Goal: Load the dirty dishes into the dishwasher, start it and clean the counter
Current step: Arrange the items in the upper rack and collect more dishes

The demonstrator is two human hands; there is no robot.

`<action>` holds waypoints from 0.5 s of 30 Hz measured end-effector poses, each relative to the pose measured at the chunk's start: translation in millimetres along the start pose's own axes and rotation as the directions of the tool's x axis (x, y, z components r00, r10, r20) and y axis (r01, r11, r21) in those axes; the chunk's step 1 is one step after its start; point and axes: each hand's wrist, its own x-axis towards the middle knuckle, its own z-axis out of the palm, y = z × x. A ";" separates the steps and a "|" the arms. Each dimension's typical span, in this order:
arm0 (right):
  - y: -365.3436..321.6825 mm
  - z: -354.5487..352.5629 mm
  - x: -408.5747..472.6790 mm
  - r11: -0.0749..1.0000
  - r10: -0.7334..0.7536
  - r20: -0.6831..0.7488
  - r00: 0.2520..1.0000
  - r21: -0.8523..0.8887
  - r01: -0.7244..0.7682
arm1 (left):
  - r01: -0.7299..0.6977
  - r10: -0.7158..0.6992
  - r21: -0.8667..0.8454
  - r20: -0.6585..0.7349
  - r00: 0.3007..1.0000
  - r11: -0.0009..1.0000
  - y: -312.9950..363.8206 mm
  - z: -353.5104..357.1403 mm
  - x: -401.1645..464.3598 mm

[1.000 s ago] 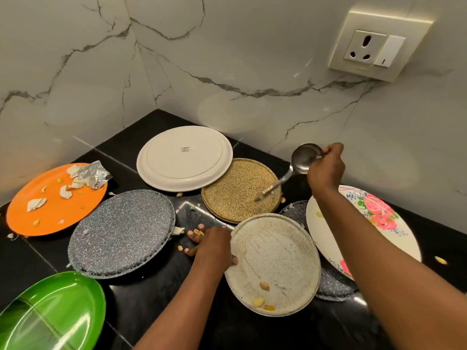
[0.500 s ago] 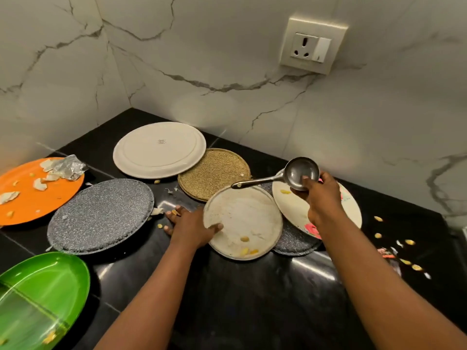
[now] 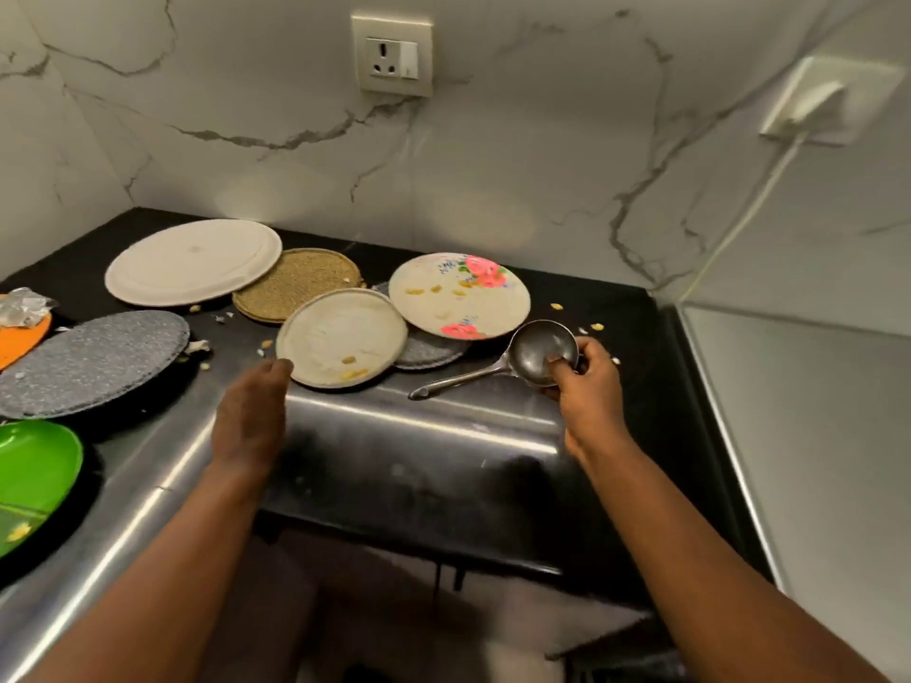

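A: Where's the ladle sitting?

B: In the right hand, above the near right part of the black counter. The fingers curl round the rim of its steel bowl, thumb hooked inside, and the handle points left and a little toward the camera, its tip near the counter's shiny front strip.

A: And the left hand?

B: Holding nothing — fingers straight and together, reaching toward the near left edge of the beige plate. The fingertips are at the rim; whether they touch it I cannot tell, the hand is blurred.

A: What's on that plate?

B: A few yellow crumbs near its front edge. It overlaps a speckled gold plate behind it and a small grey plate to its right.

A: The flowered one?

B: The floral plate lies on top of that small grey plate, just behind the ladle's bowl, with yellow bits on its face and pink flowers at its far and near rims.

A: The rest of the dishes?

B: A big white plate at the back left, partly over the gold one. A large speckled grey plate in front of it, an orange plate at the left edge with crumpled foil on it, and a green plate nearest the camera on the left

A: Anything loose?

B: Crumbs scattered on the counter — some right of the floral plate, some between the grey and beige plates
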 end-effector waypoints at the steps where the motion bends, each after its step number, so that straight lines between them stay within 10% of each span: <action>1: 0.6 -19.6 -13.2 1.000 -0.018 -0.010 1.000 0.014 0.018 | -0.001 0.001 0.008 -0.034 0.999 1.000 8.3 -5.1 -11.2; 15: 50.3 -239.0 -196.8 0.994 0.098 -0.189 0.977 -0.023 -0.104 | -0.468 0.478 -0.106 0.098 0.873 0.877 168.2 -0.4 -223.6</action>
